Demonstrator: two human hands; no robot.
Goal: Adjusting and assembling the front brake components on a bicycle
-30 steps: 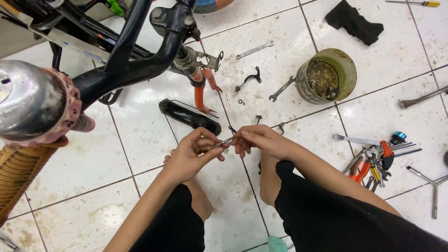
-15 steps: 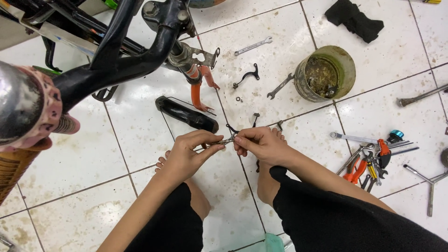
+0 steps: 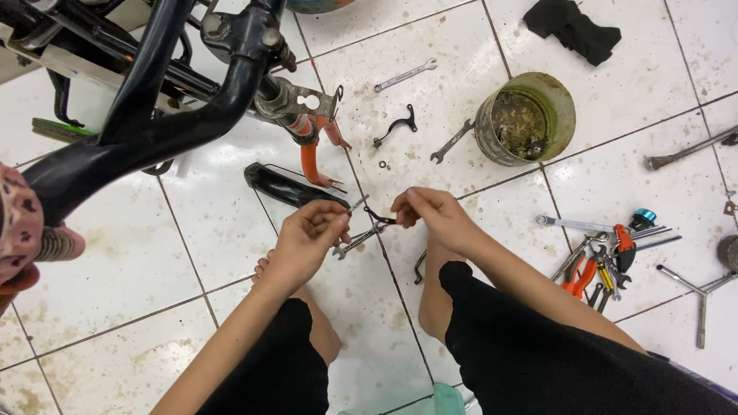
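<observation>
My left hand [image 3: 311, 234] and my right hand [image 3: 429, 215] meet over the white tiled floor [image 3: 215, 230], fingertips close together. Between them is a small dark metal part [image 3: 380, 219], pinched by my right fingers. My left fingers hold a thin metal rod or bolt [image 3: 357, 205] that points toward it. A small wrench [image 3: 357, 240] lies on the floor just under my hands. My knees in black shorts frame the lower part of the view.
A black bicycle frame [image 3: 146, 123] with an orange fork [image 3: 311, 154] stands at upper left. A rusty tin can [image 3: 525, 119] of parts, loose spanners [image 3: 405, 74], a black cloth [image 3: 573, 29] and a pile of pliers and tools [image 3: 603, 257] lie around.
My hands have drawn slightly apart and shifted a little on the floor view; the camera has tilted so the bicycle frame sits higher and further left.
</observation>
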